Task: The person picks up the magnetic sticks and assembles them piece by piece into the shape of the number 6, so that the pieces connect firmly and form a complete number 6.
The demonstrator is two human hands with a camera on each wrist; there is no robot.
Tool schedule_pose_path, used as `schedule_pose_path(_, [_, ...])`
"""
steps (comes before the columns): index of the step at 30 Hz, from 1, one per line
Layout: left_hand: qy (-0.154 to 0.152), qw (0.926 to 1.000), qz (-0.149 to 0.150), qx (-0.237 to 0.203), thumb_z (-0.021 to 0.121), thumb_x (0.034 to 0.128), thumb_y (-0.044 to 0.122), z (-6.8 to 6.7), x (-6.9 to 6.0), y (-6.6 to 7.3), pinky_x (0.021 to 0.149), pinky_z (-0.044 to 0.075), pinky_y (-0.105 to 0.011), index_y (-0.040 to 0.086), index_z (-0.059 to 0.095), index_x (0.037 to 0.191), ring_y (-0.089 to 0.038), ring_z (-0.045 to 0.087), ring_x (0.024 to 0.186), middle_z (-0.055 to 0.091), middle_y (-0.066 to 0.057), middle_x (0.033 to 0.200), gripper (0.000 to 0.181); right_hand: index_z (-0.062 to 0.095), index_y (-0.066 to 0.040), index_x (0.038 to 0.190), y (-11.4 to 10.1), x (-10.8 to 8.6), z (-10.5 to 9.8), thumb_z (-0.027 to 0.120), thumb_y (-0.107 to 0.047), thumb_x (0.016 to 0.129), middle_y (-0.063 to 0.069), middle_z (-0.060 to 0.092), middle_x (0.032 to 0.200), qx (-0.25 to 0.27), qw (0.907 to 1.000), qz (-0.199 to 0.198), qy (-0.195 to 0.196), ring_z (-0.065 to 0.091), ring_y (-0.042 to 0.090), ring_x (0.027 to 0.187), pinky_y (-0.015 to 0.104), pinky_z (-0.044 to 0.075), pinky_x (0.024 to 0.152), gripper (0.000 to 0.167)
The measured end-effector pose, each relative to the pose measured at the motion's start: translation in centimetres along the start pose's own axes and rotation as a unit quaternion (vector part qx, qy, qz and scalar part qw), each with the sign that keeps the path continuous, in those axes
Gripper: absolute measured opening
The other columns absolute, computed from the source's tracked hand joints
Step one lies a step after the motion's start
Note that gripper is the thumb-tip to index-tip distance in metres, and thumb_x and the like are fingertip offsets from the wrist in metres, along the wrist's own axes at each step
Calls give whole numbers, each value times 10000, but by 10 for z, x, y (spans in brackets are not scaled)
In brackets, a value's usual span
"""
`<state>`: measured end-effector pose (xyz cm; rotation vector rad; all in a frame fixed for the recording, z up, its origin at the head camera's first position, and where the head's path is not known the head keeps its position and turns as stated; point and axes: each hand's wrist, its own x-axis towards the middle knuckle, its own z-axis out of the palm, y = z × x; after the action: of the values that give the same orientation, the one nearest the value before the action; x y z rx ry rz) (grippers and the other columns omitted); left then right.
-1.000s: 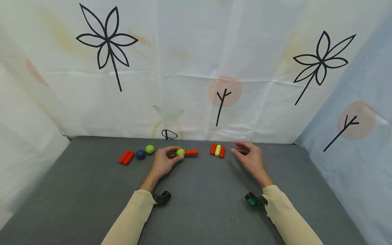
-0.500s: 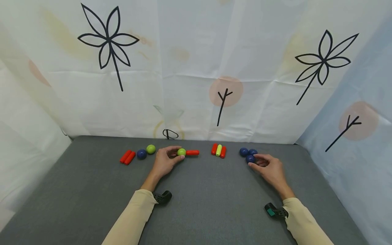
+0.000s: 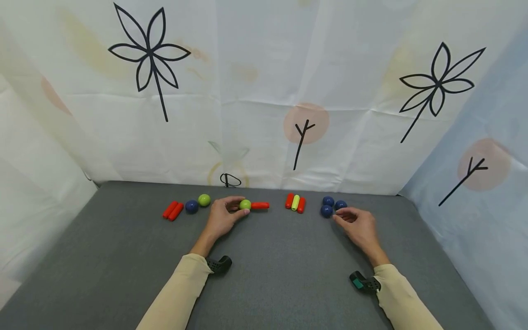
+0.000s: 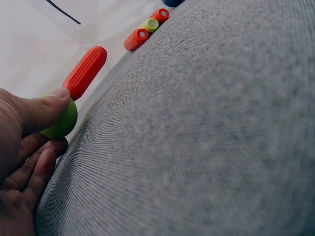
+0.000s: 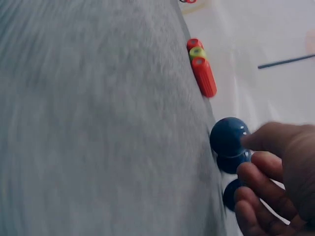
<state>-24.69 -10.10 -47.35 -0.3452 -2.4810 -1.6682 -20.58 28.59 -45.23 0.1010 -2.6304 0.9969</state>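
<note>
Head view. Left hand (image 3: 222, 216): pinching a green ball (image 3: 245, 205) between thumb and fingers, same spot as half a second ago. Red stick (image 3: 260, 206) runs off to the right of that hand, its end against the ball; unchanged. Right hand (image 3: 358, 227): fingers loosely bent, thumb a little apart, nothing seen between them. Main change here: the near blue ball (image 3: 326, 211) was at these fingertips half a second ago; now it lies just left of them, in front of one of two other blue balls (image 3: 341, 205). Right hand slightly farther left as well. Between the hands, a row of three sticks (image 3: 295, 202), red, yellow-green, red; as before. Left of the left hand, on the grey bench (image 3: 284, 266): a second green ball (image 3: 204, 200), a lone blue ball (image 3: 191, 206), a pair of red sticks (image 3: 176, 211). None of these disturbed.

Left wrist view. Thumb lies across the held ball; stick points away from the hand.

Right wrist view. Thumb tip overlaps the near blue ball's edge; cannot tell whether it touches. Third blue ball partly hidden by the fingers.
</note>
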Motion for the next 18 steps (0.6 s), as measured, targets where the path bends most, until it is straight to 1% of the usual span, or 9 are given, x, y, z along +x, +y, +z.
schedule_pose_path(3, [9,10000,23,14,839,839,65,0,0,-1,910,553,-429,3,715,1228,-290,696,1045,721,-159,1164,413,750,11,1073,-5,1,5,845,-206,850,133,737,966,-78,10000,-46,4,677,243,823,276,531,716,325])
schedule_pose_path(6, [11,10000,22,8,838,841,64,0,0,-1,908,554,-429,7,716,1228,-286,696,1043,722,-157,1161,410,732,16,1145,-10,3,10,858,-249,841,149,732,1032,-61,10000,49,-7,678,269,871,334,537,762,422])
schedule_pose_path(10, [16,10000,5,36,839,842,74,0,0,-1,902,555,-429,17,718,1231,-279,697,1035,725,-152,1152,411,726,18,1172,-14,6,14,858,-259,844,163,730,1057,81,9998,177,72,683,285,886,340,550,766,449])
schedule_pose_path(13, [24,10000,-3,40,841,841,76,0,0,-1,904,555,-429,18,718,1231,-277,697,1037,725,-150,1153,413,726,17,1174,-17,8,17,854,-246,849,169,731,1062,217,9995,207,117,685,292,890,298,547,759,437])
schedule_pose_path(18, [1,10000,-6,12,839,842,72,0,0,-1,915,552,-426,10,714,1234,-281,693,1052,720,-152,1168,416,733,26,1149,-18,9,19,862,-177,837,181,735,1043,555,9975,257,353,683,309,885,135,482,725,394])
